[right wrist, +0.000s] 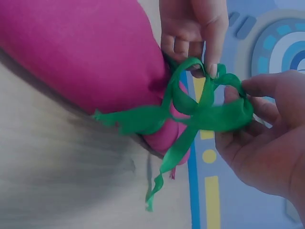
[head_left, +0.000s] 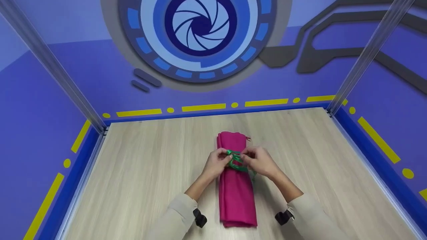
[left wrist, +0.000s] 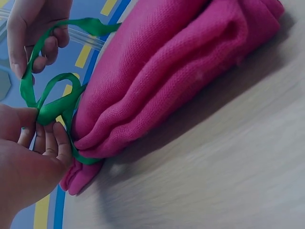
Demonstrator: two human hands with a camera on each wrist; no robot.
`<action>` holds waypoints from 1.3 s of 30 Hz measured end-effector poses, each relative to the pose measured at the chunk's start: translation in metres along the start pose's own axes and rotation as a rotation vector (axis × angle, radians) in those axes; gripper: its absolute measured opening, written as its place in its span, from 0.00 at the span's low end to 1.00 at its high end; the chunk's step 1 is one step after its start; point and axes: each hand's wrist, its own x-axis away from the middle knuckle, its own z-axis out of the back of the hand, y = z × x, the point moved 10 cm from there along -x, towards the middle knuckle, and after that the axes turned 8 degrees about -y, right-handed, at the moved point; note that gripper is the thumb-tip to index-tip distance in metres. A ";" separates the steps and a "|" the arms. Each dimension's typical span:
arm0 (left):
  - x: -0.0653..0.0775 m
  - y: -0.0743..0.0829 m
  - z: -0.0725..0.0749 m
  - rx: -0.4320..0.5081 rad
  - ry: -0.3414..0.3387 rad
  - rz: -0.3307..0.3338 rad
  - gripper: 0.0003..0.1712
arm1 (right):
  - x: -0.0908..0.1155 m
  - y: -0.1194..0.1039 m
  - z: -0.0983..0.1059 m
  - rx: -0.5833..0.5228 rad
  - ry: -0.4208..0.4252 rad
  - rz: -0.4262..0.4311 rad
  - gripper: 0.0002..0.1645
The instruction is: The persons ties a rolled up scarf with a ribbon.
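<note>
A rolled magenta cloth (head_left: 237, 200) lies lengthwise in front of me, with a green ribbon (head_left: 239, 167) around its upper part. My left hand (head_left: 216, 164) pinches a loop of the ribbon between thumb and fingers, just left of the cloth's middle line. From the other side my right hand (head_left: 262, 162) pinches another loop. In the right wrist view the ribbon (right wrist: 209, 117) forms loops between both hands, and its frayed tails hang over the cloth (right wrist: 95, 57). The left wrist view shows the cloth's layered folds (left wrist: 157, 90) gathered where the ribbon draws them in.
The cloth lies on a pale wood-grain table (head_left: 150, 173). Blue printed panels (head_left: 186, 96) stand along its back and sides, with metal posts (head_left: 63, 76) at the corners. A short reddish thread (head_left: 248, 138) sticks out at the cloth's far end.
</note>
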 end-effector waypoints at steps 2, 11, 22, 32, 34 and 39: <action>0.001 0.000 0.001 0.012 0.002 0.007 0.07 | -0.001 0.000 -0.005 0.007 -0.007 0.006 0.09; 0.004 -0.001 -0.002 0.106 -0.039 0.033 0.08 | -0.002 0.012 -0.018 -0.018 0.022 -0.038 0.02; 0.001 -0.003 -0.006 0.183 -0.114 0.057 0.10 | -0.003 0.020 -0.019 0.010 0.090 -0.097 0.13; 0.000 0.003 -0.003 0.128 -0.074 -0.037 0.24 | -0.001 0.011 -0.012 0.273 0.228 -0.046 0.16; 0.001 0.006 -0.004 0.117 -0.085 -0.060 0.24 | -0.001 0.009 -0.011 0.285 0.247 -0.029 0.16; 0.003 0.010 -0.008 0.047 -0.122 -0.084 0.13 | -0.001 0.010 -0.013 0.256 0.240 -0.006 0.18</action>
